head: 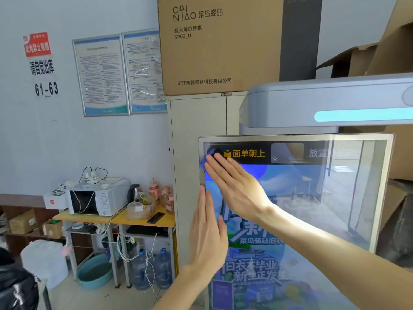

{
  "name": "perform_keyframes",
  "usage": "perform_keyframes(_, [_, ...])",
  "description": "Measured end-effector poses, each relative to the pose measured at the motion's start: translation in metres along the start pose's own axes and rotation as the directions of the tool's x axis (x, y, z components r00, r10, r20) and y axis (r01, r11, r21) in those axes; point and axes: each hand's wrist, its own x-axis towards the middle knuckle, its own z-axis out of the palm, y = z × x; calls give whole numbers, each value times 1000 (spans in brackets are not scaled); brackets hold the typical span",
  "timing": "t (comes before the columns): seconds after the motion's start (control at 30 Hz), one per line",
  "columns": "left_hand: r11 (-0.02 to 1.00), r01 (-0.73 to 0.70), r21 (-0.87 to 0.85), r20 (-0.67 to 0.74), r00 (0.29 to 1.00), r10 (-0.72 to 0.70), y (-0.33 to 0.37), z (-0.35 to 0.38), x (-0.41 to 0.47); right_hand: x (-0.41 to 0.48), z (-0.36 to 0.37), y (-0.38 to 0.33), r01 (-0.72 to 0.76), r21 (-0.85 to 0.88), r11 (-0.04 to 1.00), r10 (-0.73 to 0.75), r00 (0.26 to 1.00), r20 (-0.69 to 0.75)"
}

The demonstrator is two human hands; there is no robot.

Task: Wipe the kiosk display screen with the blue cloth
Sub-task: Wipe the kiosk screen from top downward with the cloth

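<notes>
A: Pose of the left hand [206, 229]?
B: Flat, fingers straight and together, pointing up, laid on the left edge of the kiosk display screen [312, 198]. It holds nothing.
A: And the right hand [234, 186]?
B: Its forearm crosses the screen from lower right. Fingers are extended, pressing the blue cloth [203, 163] into the screen's top-left corner; the cloth is mostly hidden under them.
A: Farther off?
B: A microwave [89, 201] left of the screen, and a cardboard box [219, 41] above-left.

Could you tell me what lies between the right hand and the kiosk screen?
A small blue cloth, pressed under the right hand's straight fingers against the glossy screen's top-left corner; head view.
</notes>
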Motion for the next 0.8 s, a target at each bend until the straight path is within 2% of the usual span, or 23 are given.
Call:
perform_keyframes(0.07, [1000, -15, 23, 11, 1000, 14, -1, 1, 0, -9, -4, 10, 25, 18, 1000, -25, 1000, 14])
perform_keyframes(0.2, [998, 0, 57, 28, 1000, -2, 0, 5, -1, 11, -11, 20, -119, 52, 991, 122, 992, -45])
perform_keyframes(0.27, [998, 1, 67, 17, 1000, -2, 0, 7, -1, 25, -11, 12, -140, 54, 989, 143, 989, -42])
perform_keyframes(0.43, [999, -4, 46, 17, 1000, 3, -1, 6, 0, 22, -3, -9, -19, 7, 1000, 19, 1000, 25])
perform_keyframes(0.57, [995, -22, 95, 28, 999, 19, -1, 6, 0, -11, -10, 8, 49, 55, 997, -52, 997, 57])
perform_keyframes(0.8, [992, 18, 122, 38, 999, -23, 6, 9, -1, 6, -19, 23, -178, 65, 982, 181, 983, -37])
